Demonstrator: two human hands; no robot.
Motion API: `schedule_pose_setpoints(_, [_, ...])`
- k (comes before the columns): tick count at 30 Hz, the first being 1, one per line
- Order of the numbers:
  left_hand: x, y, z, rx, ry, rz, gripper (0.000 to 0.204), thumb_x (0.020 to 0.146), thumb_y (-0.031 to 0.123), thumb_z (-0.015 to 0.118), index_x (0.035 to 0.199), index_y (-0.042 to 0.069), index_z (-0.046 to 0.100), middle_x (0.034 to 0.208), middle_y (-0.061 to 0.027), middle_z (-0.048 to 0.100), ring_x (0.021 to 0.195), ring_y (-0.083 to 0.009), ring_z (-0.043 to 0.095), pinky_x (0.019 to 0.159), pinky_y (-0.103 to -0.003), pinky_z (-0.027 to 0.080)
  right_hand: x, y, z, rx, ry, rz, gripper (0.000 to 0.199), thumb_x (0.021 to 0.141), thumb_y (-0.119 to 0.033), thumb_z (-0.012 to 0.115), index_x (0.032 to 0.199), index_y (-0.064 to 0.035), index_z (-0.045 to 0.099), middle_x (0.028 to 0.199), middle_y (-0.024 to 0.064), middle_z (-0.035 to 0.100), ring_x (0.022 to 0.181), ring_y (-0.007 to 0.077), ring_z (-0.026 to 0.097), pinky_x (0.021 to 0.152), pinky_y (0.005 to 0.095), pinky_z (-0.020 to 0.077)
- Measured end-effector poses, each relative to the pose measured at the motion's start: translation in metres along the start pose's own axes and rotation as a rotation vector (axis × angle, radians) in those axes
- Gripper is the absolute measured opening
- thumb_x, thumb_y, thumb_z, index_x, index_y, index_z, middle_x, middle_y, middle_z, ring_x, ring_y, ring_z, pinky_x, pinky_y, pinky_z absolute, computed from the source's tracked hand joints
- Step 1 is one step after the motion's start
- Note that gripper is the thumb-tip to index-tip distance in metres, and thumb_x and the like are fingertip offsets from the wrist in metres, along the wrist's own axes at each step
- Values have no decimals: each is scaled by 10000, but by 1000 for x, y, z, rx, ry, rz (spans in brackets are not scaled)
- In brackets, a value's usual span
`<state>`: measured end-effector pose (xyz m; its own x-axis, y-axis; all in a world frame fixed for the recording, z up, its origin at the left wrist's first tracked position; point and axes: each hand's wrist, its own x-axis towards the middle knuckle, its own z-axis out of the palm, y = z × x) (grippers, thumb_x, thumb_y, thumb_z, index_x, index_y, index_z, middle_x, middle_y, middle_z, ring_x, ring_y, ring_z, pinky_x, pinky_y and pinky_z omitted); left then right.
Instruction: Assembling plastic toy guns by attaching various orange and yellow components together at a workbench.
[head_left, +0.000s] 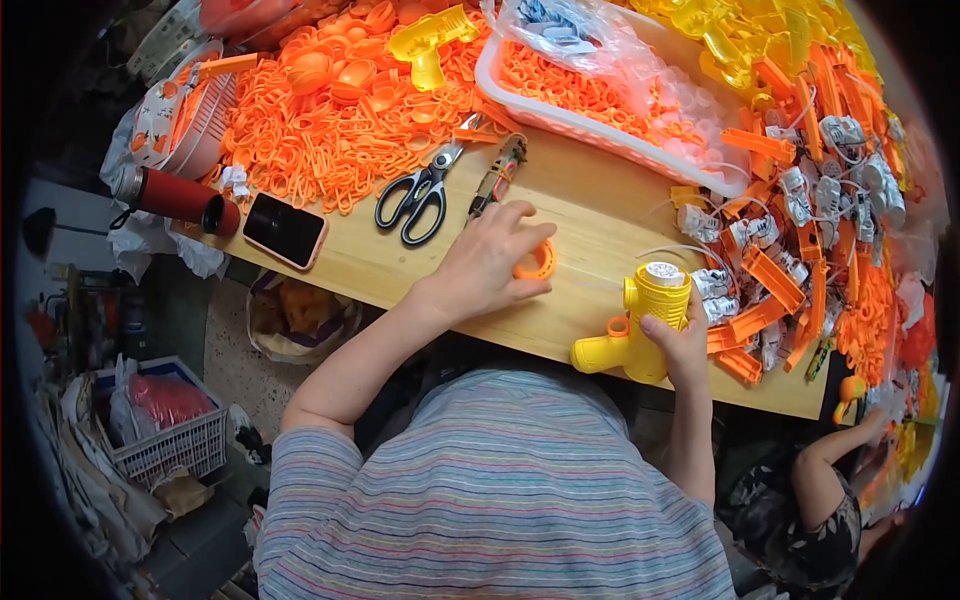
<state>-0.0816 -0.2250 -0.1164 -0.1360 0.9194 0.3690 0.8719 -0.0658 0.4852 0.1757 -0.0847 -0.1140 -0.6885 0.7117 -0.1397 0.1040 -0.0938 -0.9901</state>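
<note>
My right hand (682, 340) is wrapped round a thick yellow toy gun (658, 318), its thumb across the near side. The gun stands barrel upright, with a white round piece (663, 270) at its top, an orange trigger (618, 325), and a handle pointing left. Over the middle of the table, my left hand (485, 258) has its thumb and fingers curled about an orange ring (543, 262), which shows between their tips. Just beyond that hand lie a narrow tool with a taped handle (497, 178) and black-handled scissors (420, 190).
Orange clips and spoon-like parts (330, 110) heap at the far left, near a phone (285, 231) and red flask (170, 192). A white basket (610, 120) holds more parts. Wired orange-and-white assemblies (780, 240) crowd the right. Another person's arm (835, 460) shows at lower right.
</note>
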Motion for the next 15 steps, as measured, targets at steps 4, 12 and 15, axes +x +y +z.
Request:
schedule_pose_setpoints(4, [-1, -2, 6, -18, -196, -48, 487, 740, 202, 774, 1182, 58, 628, 1114, -139, 565, 1114, -324, 517, 976, -421, 443, -1, -17, 10, -73, -44, 21, 632, 735, -182, 794, 1268, -16, 498, 1100, 80, 637, 959, 160, 637, 837, 298, 530])
schedule_pose_setpoints(12, [28, 11, -19, -1072, -245, -384, 527, 824, 99, 773, 1316, 58, 589, 1246, -43, 583, 1104, -123, 566, 954, -305, 476, 8, -34, 50, -121, -255, 44, 649, 732, -165, 825, 1277, -11, 508, 1116, 65, 633, 987, 148, 622, 875, 299, 500])
schedule_pose_setpoints(15, [30, 10, -22, -1127, -444, -422, 519, 818, 110, 779, 1302, 54, 601, 1198, -40, 600, 1092, -133, 576, 961, -297, 463, 11, -40, 64, -223, -365, 39, 637, 711, -199, 855, 1239, -20, 548, 1055, 68, 650, 962, 140, 619, 844, 297, 497])
